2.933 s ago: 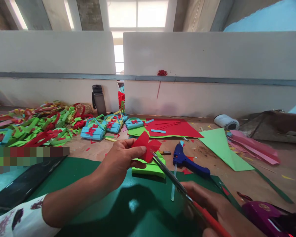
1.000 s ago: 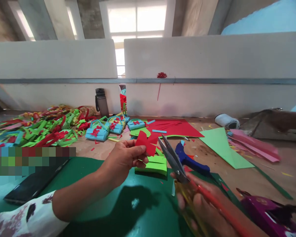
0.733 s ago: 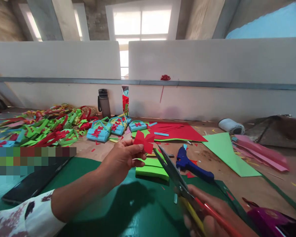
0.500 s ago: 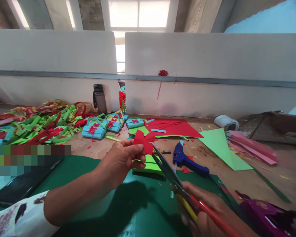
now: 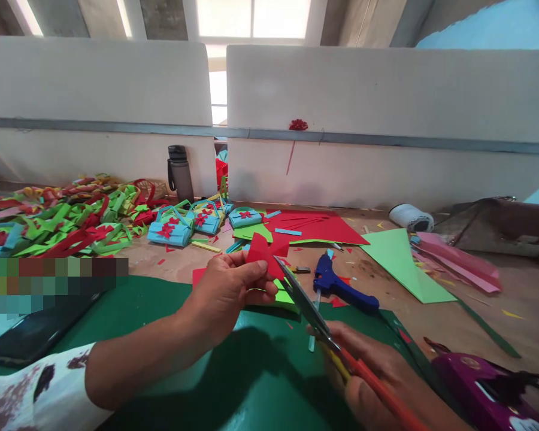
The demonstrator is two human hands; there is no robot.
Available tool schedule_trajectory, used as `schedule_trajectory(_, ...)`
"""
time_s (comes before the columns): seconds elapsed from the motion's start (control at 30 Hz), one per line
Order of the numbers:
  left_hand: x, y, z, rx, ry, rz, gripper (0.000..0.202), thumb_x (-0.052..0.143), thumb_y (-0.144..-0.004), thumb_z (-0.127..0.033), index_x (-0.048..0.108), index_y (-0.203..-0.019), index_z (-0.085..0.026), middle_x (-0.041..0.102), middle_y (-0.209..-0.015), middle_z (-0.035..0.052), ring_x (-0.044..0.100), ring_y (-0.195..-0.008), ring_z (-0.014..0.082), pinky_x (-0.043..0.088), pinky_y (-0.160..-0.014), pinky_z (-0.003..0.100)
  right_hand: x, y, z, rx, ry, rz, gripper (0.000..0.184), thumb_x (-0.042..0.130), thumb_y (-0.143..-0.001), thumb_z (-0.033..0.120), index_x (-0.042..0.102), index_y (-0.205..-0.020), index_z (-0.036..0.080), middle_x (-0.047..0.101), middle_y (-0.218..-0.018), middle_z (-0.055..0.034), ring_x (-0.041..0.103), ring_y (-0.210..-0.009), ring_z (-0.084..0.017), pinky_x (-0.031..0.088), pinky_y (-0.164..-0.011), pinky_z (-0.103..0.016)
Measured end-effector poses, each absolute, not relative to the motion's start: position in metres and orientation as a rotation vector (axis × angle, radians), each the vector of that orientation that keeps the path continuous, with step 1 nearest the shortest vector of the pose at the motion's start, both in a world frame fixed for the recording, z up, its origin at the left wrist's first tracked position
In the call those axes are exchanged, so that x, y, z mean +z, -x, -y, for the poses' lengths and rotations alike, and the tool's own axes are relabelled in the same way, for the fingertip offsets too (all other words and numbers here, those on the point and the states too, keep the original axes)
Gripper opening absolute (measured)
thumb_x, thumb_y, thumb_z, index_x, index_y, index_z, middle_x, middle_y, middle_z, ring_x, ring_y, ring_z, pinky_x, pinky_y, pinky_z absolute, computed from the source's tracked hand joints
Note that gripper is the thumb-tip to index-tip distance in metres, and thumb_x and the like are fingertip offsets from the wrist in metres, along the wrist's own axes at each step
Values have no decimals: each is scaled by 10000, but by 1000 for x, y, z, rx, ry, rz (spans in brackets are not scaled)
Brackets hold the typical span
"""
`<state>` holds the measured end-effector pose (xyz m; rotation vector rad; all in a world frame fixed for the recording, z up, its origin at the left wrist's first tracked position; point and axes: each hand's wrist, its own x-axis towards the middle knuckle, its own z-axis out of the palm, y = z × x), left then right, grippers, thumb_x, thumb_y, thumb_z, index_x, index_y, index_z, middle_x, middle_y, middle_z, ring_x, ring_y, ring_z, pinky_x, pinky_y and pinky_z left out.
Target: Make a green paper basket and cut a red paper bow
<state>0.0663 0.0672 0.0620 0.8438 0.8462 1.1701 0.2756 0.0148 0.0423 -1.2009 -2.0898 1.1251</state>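
Between the thumb and fingers of my left hand [image 5: 227,287] is a red paper flower [image 5: 260,250] with pointed petals. My right hand [image 5: 372,371] grips scissors [image 5: 312,311] by their red and yellow handles. The blades reach up and left, and their tips meet the right side of the red paper. Behind my left fingers lies a folded light green paper piece [image 5: 284,297], partly hidden by hand and blades. A blue glue gun [image 5: 341,286] rests just right of the scissors.
A green mat [image 5: 233,383] covers the near table. Small blue paper bags [image 5: 170,231] and a heap of green and red paper pieces [image 5: 72,221] are at left, near a bottle [image 5: 180,173]. Red sheets [image 5: 318,226] and a pale green sheet [image 5: 406,263] lie farther back. A phone [image 5: 40,329] is at left.
The red paper flower has turned slightly in my left hand and shifted a little right. The scissor blades look closer together, and the view has tilted down slightly.
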Motion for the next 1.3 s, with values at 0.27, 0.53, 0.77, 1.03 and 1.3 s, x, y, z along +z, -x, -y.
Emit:
schedule_trajectory(0.27,60,-67,-68,1189,-870,-846,122,687,-694,-178,586,-716,-114,620,-652,22,572,-530,103,502,-532,237,50,-270,-7,1355,1320,1890,603,442,-705,743,583,-1059,276,350,-613,35,276,-509,-108,261,-453,-222)
schedule_trajectory(0.53,59,-67,-67,1180,-903,-836,98,673,-723,-187,608,-725,-114,614,-679,14,574,-544,95,501,-538,227,45,-273,-10,1356,1369,1860,480,527,-729,610,583,-1061,268,405,-649,22,305,-545,-116,278,-477,-223)
schedule_trajectory(0.77,59,-67,-67,1175,-912,-840,98,663,-740,-198,621,-720,-112,613,-660,20,572,-554,97,503,-553,230,43,-274,-14,1412,1277,1962,435,536,-764,556,539,-1083,260,313,-628,50,253,-532,-100,242,-468,-206)
schedule_trajectory(1.03,61,-67,-66,1176,-896,-854,117,682,-715,-209,612,-709,-115,609,-650,19,573,-558,105,501,-554,238,44,-275,-12,1401,1306,1969,448,538,-750,561,550,-1079,257,362,-666,29,293,-570,-120,283,-495,-212)
schedule_trajectory(1.3,61,-68,-65,1174,-884,-857,149,702,-685,-221,595,-692,-118,605,-630,14,568,-546,106,488,-546,239,43,-274,-12,1368,1275,1971,416,506,-776,529,561,-1099,272,339,-651,35,268,-553,-112,279,-485,-210)
